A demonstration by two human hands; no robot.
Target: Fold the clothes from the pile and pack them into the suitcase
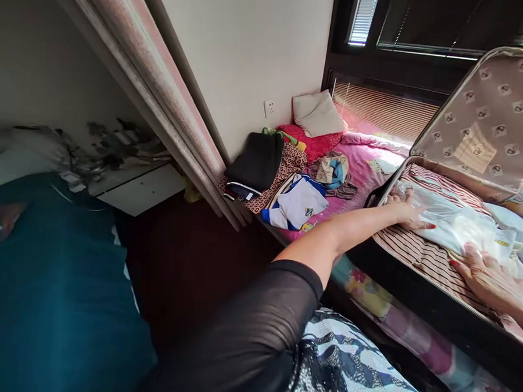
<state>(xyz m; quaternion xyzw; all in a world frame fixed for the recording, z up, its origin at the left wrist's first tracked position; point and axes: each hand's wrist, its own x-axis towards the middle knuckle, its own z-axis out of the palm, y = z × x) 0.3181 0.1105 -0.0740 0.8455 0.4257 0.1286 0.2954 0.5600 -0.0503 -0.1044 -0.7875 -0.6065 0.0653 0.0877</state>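
An open suitcase (421, 307) lies on the bed at the right, its patterned lid (494, 119) raised. Inside lies a striped cloth (419, 249) with a clear plastic packet of pale fabric (468, 231) on top. My left hand (406, 214) reaches across and rests flat on the packet's left end, fingers stretched out. My right hand (487, 275) lies flat on the packet's near right side, fingers spread.
Clothes lie on the pink bedsheet (367, 166): a black folded garment (256, 161), a white and blue shirt (298, 203), a crumpled bundle (332, 173), a pillow (317, 112). A sliding wardrobe door (162, 93) stands left, with a teal cloth (53, 291) beside it.
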